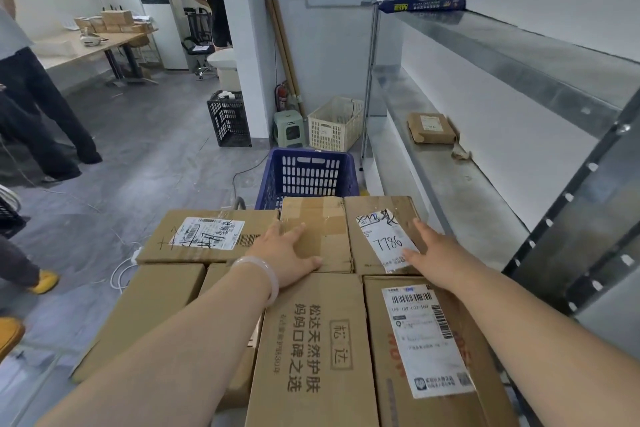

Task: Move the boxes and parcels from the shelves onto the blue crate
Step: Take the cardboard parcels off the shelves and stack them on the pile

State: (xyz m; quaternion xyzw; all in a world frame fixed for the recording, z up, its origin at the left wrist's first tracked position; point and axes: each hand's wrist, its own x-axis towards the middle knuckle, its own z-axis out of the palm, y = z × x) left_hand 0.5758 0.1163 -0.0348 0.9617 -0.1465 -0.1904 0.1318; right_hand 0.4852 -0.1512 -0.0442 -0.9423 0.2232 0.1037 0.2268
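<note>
left hand (289, 253) flat, fingers spread, on taped box (317, 232) | right hand (434, 251) likewise on labelled box (384, 232) (neither gripping)

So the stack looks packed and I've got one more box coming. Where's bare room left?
The box stack is crowded edge to edge, with both hands on it. The blue crate beyond shows open room inside. The shelf is bare on the near side of the brown parcel.
</note>
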